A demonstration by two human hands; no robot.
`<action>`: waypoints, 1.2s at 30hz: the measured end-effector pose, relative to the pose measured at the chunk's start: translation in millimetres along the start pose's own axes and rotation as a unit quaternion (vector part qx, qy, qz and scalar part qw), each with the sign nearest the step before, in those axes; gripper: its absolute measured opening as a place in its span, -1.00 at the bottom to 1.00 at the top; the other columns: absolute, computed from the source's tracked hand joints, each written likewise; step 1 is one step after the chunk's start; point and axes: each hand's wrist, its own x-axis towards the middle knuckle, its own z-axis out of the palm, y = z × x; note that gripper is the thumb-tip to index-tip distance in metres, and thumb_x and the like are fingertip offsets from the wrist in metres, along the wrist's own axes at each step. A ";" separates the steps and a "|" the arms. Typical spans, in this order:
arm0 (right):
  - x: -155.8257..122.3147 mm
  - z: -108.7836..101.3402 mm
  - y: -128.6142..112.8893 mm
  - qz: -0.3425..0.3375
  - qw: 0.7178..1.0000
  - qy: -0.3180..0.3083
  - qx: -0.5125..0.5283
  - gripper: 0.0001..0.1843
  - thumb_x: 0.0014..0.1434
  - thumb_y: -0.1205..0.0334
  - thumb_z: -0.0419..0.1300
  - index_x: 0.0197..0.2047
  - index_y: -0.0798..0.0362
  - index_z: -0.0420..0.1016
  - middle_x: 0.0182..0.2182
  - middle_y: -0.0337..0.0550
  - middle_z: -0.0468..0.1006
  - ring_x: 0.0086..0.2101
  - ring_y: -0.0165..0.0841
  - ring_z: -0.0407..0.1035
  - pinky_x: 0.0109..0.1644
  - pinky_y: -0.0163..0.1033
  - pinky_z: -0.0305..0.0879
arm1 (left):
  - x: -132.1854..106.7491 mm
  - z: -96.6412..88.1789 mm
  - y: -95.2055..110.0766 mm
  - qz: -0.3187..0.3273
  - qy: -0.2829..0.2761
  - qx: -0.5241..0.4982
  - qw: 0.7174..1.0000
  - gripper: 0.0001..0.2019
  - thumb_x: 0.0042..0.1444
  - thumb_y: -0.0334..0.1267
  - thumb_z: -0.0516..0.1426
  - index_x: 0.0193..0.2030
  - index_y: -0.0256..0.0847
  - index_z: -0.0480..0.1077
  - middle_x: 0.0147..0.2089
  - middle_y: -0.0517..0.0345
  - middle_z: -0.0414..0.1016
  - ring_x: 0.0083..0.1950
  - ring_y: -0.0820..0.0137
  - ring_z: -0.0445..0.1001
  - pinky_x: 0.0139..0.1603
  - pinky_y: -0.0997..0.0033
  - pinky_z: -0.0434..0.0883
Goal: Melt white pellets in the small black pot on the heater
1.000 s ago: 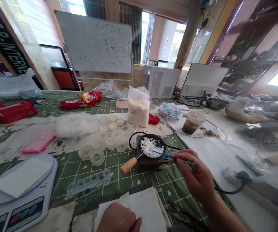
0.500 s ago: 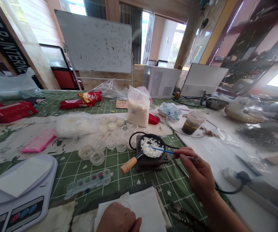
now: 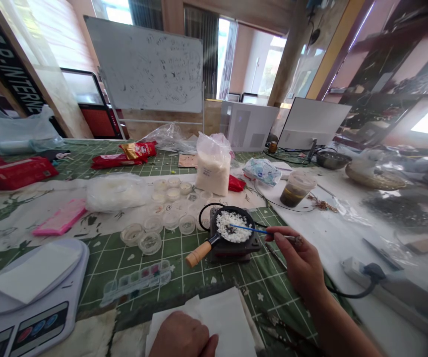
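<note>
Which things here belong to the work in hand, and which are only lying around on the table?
Part of the work: right hand; thin blue stick; black pan; white granules; hot plate.

Just lying about: kitchen scale; bagged white granules; small clear cups; paint palette; pink pad.

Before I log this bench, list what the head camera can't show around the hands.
- left hand: head view; the bottom edge cuts it off, and it covers part of the white paper sheet.
- tip of the thin blue stick in the right hand: head view; too small against the white granules in the black pan to tell its shape.
- label on the plastic bag of white granules: head view; too small to read.
</note>
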 end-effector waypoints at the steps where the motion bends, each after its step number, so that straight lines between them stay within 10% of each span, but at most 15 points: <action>1: -0.6 1.8 0.8 -0.013 1.000 0.003 -0.003 -0.82 0.24 0.19 0.10 -0.15 -0.07 0.50 -0.34 -0.19 0.54 -0.28 -0.33 0.39 -0.15 -0.18 0.29 | 0.0 0.4 0.1 0.002 0.003 0.002 1.000 -0.67 0.13 -0.36 -0.06 -0.66 -0.15 0.21 -0.72 0.25 0.30 -0.69 0.42 0.31 -0.61 0.36 0.04; 8: -3.1 12.1 2.2 -0.163 0.974 -0.049 -0.149 -0.74 0.23 0.29 0.08 -0.05 -0.11 0.47 -0.28 -0.20 0.56 -0.15 -0.24 0.30 0.01 -0.03 0.15 | -0.3 2.0 -0.9 0.003 -0.008 -0.004 1.000 -0.68 0.13 -0.35 -0.03 -0.66 -0.15 0.23 -0.71 0.24 0.32 -0.68 0.43 0.32 -0.59 0.36 0.06; 36: -3.3 14.0 -3.8 -0.187 0.962 -0.065 -0.189 -0.74 0.22 0.32 0.08 -0.06 -0.12 0.45 -0.25 -0.17 0.54 -0.11 -0.20 0.28 0.02 0.04 0.13 | -1.2 2.7 -0.5 0.005 -0.014 0.004 1.000 -0.66 0.14 -0.35 -0.05 -0.66 -0.17 0.23 -0.71 0.23 0.32 -0.67 0.42 0.34 -0.58 0.36 0.04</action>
